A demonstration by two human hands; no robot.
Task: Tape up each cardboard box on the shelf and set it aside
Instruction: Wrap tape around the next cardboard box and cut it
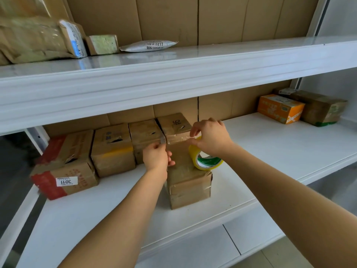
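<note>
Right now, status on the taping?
Left hand pinches tape end; right hand stretches strip. Box in front; roll on it. Nothing blocking.

White shelf (270, 151), brown boxes (113, 149), one box (63, 171) banded red; a yellow tape roll (204, 159) with green-and-white core; an orange carton (280, 108).

Lighting: bright, soft and even, no hard-edged shadows. Glare: pale sheen on the upper shelf (173, 60), with a faint reflection beneath the white pouch (148, 46). Shadows: the underside recess behind the brown boxes (113, 149) is dimmer; a dark patch lies at far left. Distortion: wide-angle bowing of shelf edges, strongest toward the corners. Focus: centre fairly sharp; the wrapped parcel (36, 39) at upper left is smeared and blurred.
</note>
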